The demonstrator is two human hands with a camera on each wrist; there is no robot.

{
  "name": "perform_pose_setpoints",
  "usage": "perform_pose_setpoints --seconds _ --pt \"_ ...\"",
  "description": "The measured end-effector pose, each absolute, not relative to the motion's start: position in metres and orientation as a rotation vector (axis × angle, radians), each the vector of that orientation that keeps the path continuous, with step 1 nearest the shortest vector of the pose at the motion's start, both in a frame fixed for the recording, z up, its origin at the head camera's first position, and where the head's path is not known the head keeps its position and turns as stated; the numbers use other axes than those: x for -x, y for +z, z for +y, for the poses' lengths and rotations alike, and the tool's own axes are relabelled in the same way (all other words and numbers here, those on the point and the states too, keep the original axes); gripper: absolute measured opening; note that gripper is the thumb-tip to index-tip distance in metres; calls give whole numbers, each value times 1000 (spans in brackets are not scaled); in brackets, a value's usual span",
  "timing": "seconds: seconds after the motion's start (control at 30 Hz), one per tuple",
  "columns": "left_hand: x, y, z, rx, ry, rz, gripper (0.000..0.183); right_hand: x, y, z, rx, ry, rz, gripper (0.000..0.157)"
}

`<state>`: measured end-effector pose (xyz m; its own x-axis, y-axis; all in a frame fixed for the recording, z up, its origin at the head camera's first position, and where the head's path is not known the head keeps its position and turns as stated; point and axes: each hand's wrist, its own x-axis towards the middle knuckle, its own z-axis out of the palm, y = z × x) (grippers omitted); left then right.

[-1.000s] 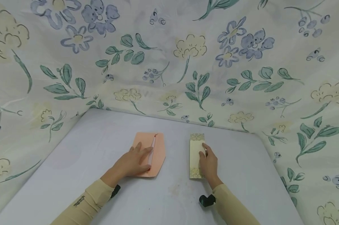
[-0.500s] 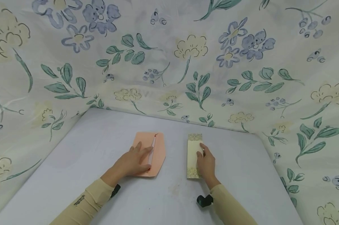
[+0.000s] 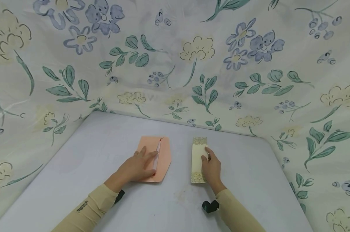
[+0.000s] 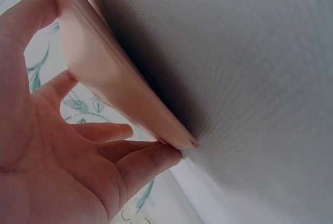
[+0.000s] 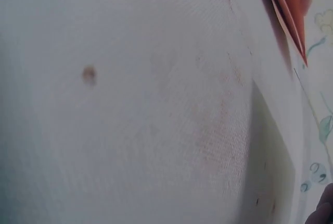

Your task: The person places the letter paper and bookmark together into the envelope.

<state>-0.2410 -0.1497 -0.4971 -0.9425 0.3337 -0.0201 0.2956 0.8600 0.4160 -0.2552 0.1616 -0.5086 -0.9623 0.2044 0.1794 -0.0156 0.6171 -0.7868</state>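
A peach paper envelope (image 3: 164, 161) with a narrow slit along its face lies left of centre in the head view. My left hand (image 3: 137, 166) rests on it, fingers spread, with thumb and forefinger at the slit. In the left wrist view the envelope (image 4: 109, 78) appears edge-on, touched by fingertips of the left hand (image 4: 57, 151). To the right, my right hand (image 3: 212, 169) pinches the right edge of a cream card (image 3: 197, 158) with speckled gold bands at both ends. The right wrist view shows a grey-beige face of the card (image 5: 268, 166) and a few fingertips (image 5: 323, 211).
Both things are over a white table (image 3: 175, 206) with faint stains and dark specks. A floral cloth (image 3: 175, 64) hangs behind it and at both sides. Dark camera mounts sit at the wrists, the right mount (image 3: 210, 206) below the card.
My right hand has carried the card a little to the left, towards the envelope. The left hand and the envelope stay where they were.
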Motion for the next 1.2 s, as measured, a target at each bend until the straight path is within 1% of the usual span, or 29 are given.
perform_pose_setpoints --seconds 0.27,0.67,0.97,1.2 --pt "241 -496 -148 -504 629 2943 73 256 -509 158 107 1300 -2564 44" --pt "239 -495 -146 -494 623 2938 73 258 -511 150 134 1309 -2585 44" --pt "239 -494 -146 -486 613 2942 73 259 -512 144 62 1319 -2566 44" --pt "239 -495 -146 -481 610 2939 73 259 -514 141 74 1347 -2563 44"
